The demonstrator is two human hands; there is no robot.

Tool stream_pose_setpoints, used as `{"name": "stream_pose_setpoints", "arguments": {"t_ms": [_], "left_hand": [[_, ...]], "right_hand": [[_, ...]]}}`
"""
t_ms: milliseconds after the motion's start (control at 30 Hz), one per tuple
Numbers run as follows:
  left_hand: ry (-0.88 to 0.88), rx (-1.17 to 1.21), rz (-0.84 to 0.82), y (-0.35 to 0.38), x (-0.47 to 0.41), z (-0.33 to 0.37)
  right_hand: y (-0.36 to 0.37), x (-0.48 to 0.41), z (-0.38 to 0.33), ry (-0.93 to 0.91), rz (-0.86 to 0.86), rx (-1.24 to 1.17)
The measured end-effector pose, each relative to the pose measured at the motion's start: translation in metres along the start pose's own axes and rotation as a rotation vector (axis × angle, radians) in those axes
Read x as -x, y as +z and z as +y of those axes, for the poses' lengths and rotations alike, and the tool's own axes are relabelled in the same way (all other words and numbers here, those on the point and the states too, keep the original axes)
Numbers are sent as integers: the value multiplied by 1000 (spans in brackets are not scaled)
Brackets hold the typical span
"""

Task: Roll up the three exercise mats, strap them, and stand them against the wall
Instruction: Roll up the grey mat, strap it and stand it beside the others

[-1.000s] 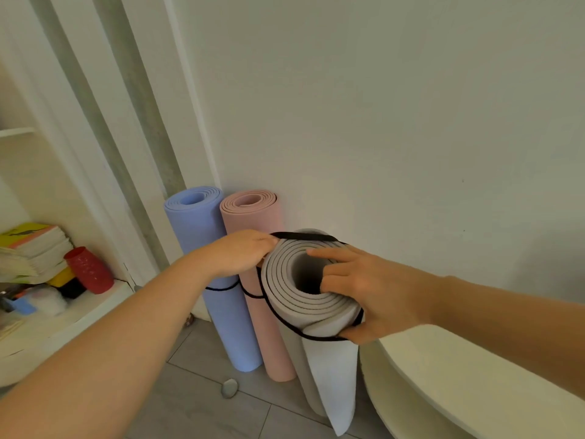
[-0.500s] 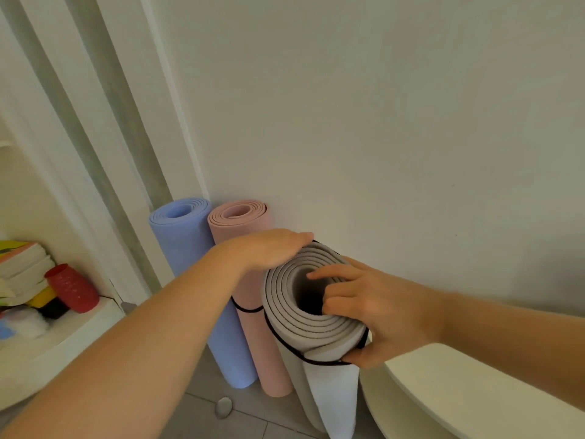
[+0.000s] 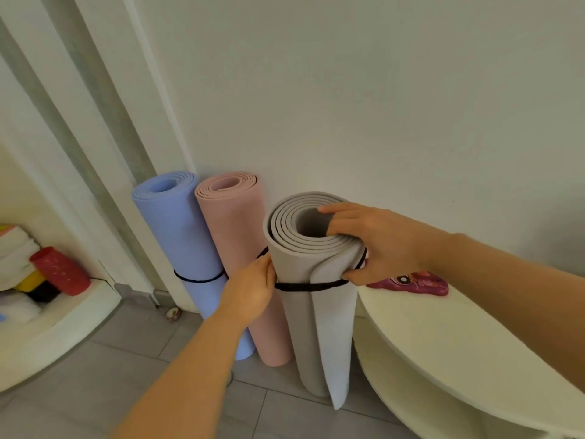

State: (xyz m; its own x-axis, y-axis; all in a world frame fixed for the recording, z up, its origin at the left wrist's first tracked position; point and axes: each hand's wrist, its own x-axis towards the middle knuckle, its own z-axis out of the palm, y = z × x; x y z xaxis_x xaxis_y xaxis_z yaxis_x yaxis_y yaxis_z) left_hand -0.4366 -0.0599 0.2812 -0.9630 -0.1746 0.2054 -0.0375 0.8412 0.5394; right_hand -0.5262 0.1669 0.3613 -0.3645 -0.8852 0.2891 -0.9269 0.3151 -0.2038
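By wall [image 3: 348, 106] — L hand [image 3: 250, 293] grips strap [image 3: 310, 286], fingertips hidden; R hand [image 3: 373, 242] clutches grey mat [image 3: 304, 327] rim.

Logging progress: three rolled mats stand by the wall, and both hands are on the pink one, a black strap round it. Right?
Wrong mat: the head view shows the left hand and right hand on the grey mat, a black strap round it, not the pink mat.
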Motion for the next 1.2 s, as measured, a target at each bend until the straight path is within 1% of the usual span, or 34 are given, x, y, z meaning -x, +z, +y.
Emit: {"name": "stream_pose_setpoints", "arguments": {"t_ms": [33, 100, 200, 333, 400, 467, 533, 600, 667, 733, 800, 833, 867, 900, 933, 967, 1000, 1033, 1067, 1133, 1200], "left_hand": [[78, -46, 48, 7, 2, -4], [91, -39, 130, 16, 2, -16], [43, 141, 224, 24, 13, -11], [-75, 277, 310, 26, 17, -9], [-99, 354, 374, 29, 21, -8], [-111, 453, 466, 32, 26, -5], [-185, 603, 522, 36, 24, -3], [-256, 805, 531, 38, 20, 3], [-228, 881, 516, 41, 21, 18], [-174, 853, 546, 40, 25, 33], [-125, 799, 644, 25, 25, 50], [-59, 710, 704, 15, 23, 56], [37, 565, 730, 4, 18, 60], [131, 383, 685, -7, 12, 64], [190, 193, 573, -14, 5, 66], [198, 26, 432, -19, -2, 67], [180, -91, 309, -22, -7, 67], [173, -158, 237, -22, -12, 66], [180, -178, 219, -21, -14, 63], [202, -160, 261, -18, -16, 60], [208, -161, 291, -15, -13, 60]], "right_hand": [[0, -2, 1, 13, -2, -7], [3, -9, 0, 27, 6, -21], [10, -18, -3, 15, 59, -50], [14, -25, -10, 18, 75, -67], [16, -25, -13, 29, 68, -64], [19, -25, -16, 59, 67, -124], [20, -24, -18, 118, 71, -183], [20, -24, -16, 159, 86, -191], [20, -22, -11, 200, 118, -222], [23, -19, -8, 223, 155, -266], [25, -16, -6, 237, 190, -307], [26, -16, -6, 241, 198, -324], [28, -16, -7, 243, 205, -338], [30, -16, -8, 244, 220, -357], [33, -15, -8, 249, 246, -388], [38, -14, -10, 267, 285, -439], [43, -11, -12, 302, 341, -522], [47, -9, -14, 356, 413, -637], [50, -6, -16, 429, 485, -769], [49, -3, -13, 587, 600, -1013], [41, -6, -8, 707, 640, -1126]]}}
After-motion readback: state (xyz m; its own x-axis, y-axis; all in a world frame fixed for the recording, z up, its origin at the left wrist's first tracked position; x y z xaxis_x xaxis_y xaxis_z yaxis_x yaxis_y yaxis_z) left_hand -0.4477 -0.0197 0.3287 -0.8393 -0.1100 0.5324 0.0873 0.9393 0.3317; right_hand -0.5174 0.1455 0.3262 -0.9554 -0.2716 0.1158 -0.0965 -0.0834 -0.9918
